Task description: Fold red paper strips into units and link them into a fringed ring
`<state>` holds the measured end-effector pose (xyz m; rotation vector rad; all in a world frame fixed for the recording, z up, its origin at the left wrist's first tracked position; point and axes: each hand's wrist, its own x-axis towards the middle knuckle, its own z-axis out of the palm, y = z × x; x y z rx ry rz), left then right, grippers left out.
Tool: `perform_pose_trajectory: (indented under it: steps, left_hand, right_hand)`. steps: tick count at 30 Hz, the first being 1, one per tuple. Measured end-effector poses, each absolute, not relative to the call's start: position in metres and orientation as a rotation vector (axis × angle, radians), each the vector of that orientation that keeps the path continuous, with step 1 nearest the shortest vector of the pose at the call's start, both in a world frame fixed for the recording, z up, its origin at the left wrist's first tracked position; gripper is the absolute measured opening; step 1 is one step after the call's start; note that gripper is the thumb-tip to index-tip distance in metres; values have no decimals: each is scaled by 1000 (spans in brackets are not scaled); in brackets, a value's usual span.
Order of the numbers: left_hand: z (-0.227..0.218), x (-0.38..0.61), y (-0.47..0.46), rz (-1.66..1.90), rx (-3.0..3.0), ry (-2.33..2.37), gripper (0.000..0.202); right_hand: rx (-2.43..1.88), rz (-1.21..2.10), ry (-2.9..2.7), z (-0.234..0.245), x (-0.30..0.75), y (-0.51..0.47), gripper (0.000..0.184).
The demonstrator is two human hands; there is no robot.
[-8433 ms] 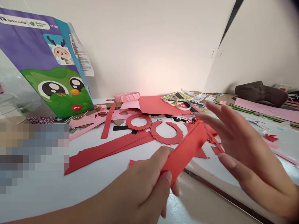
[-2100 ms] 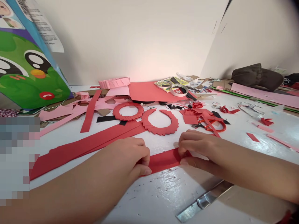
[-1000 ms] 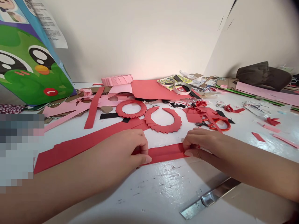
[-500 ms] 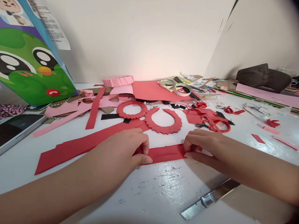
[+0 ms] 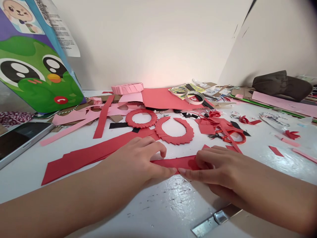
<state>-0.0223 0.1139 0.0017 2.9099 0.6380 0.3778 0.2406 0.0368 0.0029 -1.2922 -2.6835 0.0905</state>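
Note:
A folded red paper strip [image 5: 182, 161] lies on the white table between my hands. My left hand [image 5: 141, 157] grips its left part, thumb laid along the near edge and index finger arched above. On the right part, my right hand [image 5: 220, 165] has its fingers curled and a fingertip pressing the near edge, close to my left thumb. The strip's ends are hidden under my hands. Just beyond it sit an open ring of folded red paper [image 5: 174, 137] and a closed red paper ring [image 5: 141, 119]. Long red paper strips [image 5: 81, 155] lie beside my left forearm.
A metal-bodied cutter [image 5: 218, 219] lies near my right wrist. Orange-handled scissors [image 5: 234, 136] sit among red scraps. Tape rolls [image 5: 195, 98], a pink paper ring [image 5: 127, 88] and red sheet [image 5: 158, 99] are at the back. A phone [image 5: 22, 142] and green cartoon box [image 5: 39, 76] stand left.
My thumbs have come together at the middle of the strip's near edge. My left thumb slid right and my right hand's fingertip moved left. The view shifted slightly.

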Motion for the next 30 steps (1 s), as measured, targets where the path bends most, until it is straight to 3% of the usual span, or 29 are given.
perform_pose_trajectory:
  steps: [3, 8, 15, 22, 30]
  left_hand:
    - [9, -24, 111, 229, 3160, 447, 49]
    - [21, -14, 98, 69, 3326, 442, 39]
    - [18, -17, 103, 168, 3228, 482, 29]
    - [20, -21, 106, 8, 3115, 539, 33]
    - [8, -16, 95, 340, 3130, 501, 29]
  right_hand:
    - [-1335, 162, -2708, 11, 235, 31, 54]
    - [-1197, -216, -2722, 10, 232, 25, 56]
    - [-1068, -751, -2630, -2, 241, 11, 29]
    - [-1149, -800, -2588, -6, 245, 10, 32]
    - [-826, -661, -2512, -29, 231, 13, 41]
